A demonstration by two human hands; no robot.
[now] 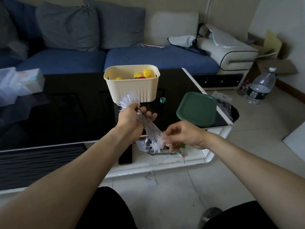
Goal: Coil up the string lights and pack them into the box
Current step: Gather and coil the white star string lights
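The step in hand looked like gathering the translucent, spiky plastic string lights (149, 129) into a bundle. To do it well, each new loop wanted laying flat against the last, kept taut without tugging the spikes. The left hand (132, 119) was closed around the bundle's middle, a spiky tuft jutting out on the far side. The right hand (183, 135) pinched the near end between its fingertips (165, 138). The cream ribbed plastic box (132, 86) stood just beyond, its green square lid (197, 109) lying off to the right.
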